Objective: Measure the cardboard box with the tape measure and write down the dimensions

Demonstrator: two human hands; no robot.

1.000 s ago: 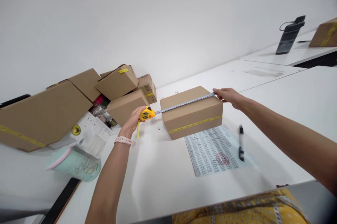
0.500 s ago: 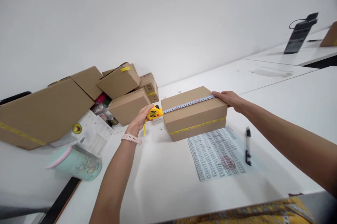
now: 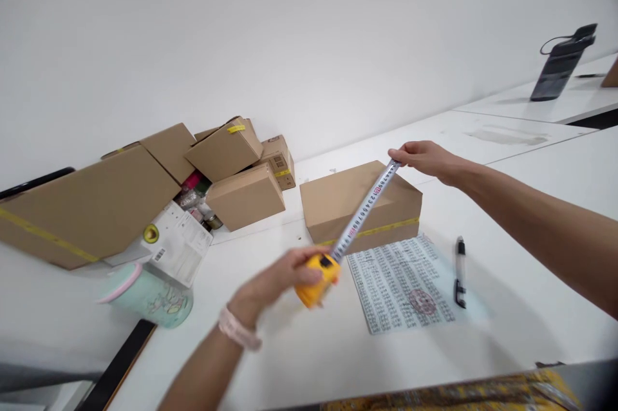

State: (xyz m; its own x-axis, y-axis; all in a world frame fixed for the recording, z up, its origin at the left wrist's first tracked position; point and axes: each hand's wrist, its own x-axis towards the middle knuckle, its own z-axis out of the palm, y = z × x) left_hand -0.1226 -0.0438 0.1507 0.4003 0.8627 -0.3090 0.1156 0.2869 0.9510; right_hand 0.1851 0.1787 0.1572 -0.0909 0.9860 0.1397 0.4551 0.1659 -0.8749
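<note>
My left hand [image 3: 284,279] is closed round the yellow case of a tape measure [image 3: 316,282], slightly blurred, in front of a brown cardboard box [image 3: 338,195]. From the case the silver blade runs up and to the right, slanting above the box. Its far end is pinched between the thumb and fingers of my right hand [image 3: 418,160], over the box's right end. Yellow tape runs along the box's front side. A printed sheet [image 3: 400,288] with a red round stamp lies in front of the box, and a black-and-clear pen [image 3: 460,272] rests right of the sheet.
Several cardboard boxes [image 3: 246,195] are piled on the left against the wall. Near them stand a white box with an avocado picture [image 3: 181,247] and a mint-green tumbler [image 3: 154,295]. A dark water bottle [image 3: 560,69] stands at the far right.
My left hand has brought the tape case down and toward me, off the box's left end. My right hand has risen a little, so the blade now slants instead of lying along the box top.
</note>
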